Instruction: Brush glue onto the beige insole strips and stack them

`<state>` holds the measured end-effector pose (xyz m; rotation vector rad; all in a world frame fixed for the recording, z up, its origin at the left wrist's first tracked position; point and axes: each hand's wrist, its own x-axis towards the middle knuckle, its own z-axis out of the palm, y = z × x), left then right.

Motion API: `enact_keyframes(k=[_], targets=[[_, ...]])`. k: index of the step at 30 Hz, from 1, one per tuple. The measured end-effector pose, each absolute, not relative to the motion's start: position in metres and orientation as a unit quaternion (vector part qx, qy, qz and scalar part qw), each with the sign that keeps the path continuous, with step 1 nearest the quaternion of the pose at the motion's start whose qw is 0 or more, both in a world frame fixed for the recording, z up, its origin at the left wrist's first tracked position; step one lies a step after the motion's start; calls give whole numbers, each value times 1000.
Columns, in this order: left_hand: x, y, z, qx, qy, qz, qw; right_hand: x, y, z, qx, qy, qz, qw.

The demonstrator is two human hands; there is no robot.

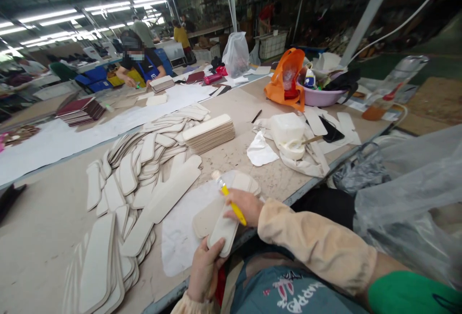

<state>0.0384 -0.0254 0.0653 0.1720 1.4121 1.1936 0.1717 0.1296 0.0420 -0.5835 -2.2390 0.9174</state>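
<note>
My left hand (205, 267) grips the near end of a pale, round-cornered flat piece (223, 234), its thumb on top. My right hand (247, 206) is closed around a yellow-handled paintbrush (234, 204), whose pale bristles point away from me. The fingers of that hand also reach the far part of the same piece. Beneath it, another rounded piece (202, 220) lies on a white sheet (173, 237) at the table's near edge. Left of the sheet spread many similar pale pieces (97, 261), overlapping in rows. A neat stack of them (211, 133) stands farther back.
A white tub (288, 128) sits on cloth, with a stick beside it. Behind are an orange bag (287, 78), a lilac basin (321, 96) and a tilted bottle (397, 87) with amber liquid. Clear plastic (415, 198) hangs at the right. A co-worker (139, 61) works across the table.
</note>
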Motion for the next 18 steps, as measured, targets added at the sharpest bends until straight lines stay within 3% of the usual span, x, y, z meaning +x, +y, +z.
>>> enact_keyframes(k=[3,5,13,18], targets=[[38,-25,63,74,616,501,603,152,97,32,-72,-899,351,253],[37,-26,62,82,626,492,600,145,91,27,-50,-913,337,224],[33,-28,65,92,639,485,590,171,153,29,-176,-905,338,189],[32,-29,60,75,652,490,573,190,196,27,-338,-843,366,204]])
